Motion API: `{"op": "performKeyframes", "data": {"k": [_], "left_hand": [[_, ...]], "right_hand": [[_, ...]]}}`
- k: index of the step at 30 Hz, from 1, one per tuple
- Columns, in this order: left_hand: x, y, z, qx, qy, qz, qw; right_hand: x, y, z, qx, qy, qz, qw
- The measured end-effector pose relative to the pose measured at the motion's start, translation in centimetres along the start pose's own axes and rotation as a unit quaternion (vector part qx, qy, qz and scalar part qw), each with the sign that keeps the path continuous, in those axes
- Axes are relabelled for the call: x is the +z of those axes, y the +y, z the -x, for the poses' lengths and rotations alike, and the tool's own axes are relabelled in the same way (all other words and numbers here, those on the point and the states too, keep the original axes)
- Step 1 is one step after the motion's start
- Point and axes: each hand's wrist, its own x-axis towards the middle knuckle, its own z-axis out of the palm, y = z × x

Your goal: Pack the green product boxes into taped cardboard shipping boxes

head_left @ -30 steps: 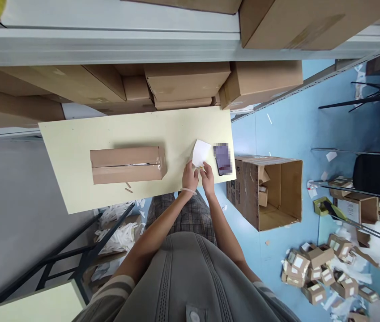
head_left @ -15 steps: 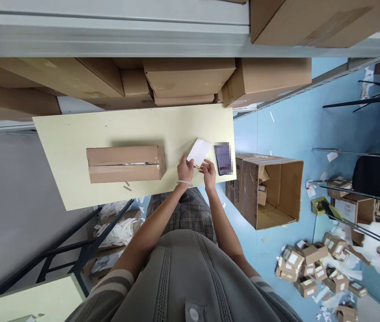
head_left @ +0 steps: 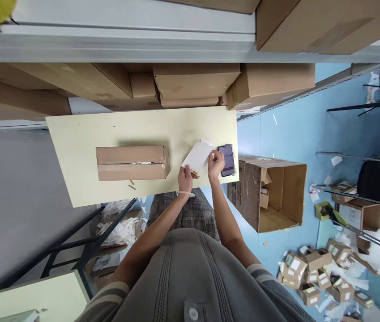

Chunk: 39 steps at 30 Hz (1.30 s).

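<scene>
A white sheet of paper (head_left: 197,155) with a small yellow mark near its lower corner is held slanted over the near right part of the pale yellow table (head_left: 82,129). My left hand (head_left: 185,180) grips its lower left corner, with the thumb on top. At the right edge of the sheet, my right hand (head_left: 215,164) is closed in a pinch. A phone (head_left: 226,160) with its screen lit lies just right of that hand. Left of the sheet rests a long cardboard box (head_left: 131,171), a narrow gap running along its top seam.
Large cartons (head_left: 196,80) fill the shelf behind the table. An open carton (head_left: 282,197) stands on the floor at right, with small boxes inside. Several small boxes (head_left: 310,273) and scraps litter the floor. Two small brown strips (head_left: 132,184) lie near the table's front edge.
My right hand has moved up and right along the sheet's edge, close to the phone. The sheet has turned and shifted slightly. The phone's screen now shows large digits.
</scene>
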Motion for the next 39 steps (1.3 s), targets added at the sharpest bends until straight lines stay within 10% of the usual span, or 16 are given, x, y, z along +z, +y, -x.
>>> {"op": "performKeyframes", "data": {"k": [7,22,39], "left_hand": [[0.2,1.0,0.3,-0.06,-0.069,0.064,0.994],[-4.8,1.8,2.8,0.132,-0.082,-0.137,0.978],[-9.9,1.4,6.4,0.1,-0.127,-0.149,0.976]], "right_hand": [[-0.7,-0.6,1.4,-0.035,-0.028,0.016,0.999],[-2.1,-1.1,1.5,-0.115,-0.175,0.072,0.975],[-3.9,-1.8,-1.1,-0.08,-0.096,0.102,0.987]]}}
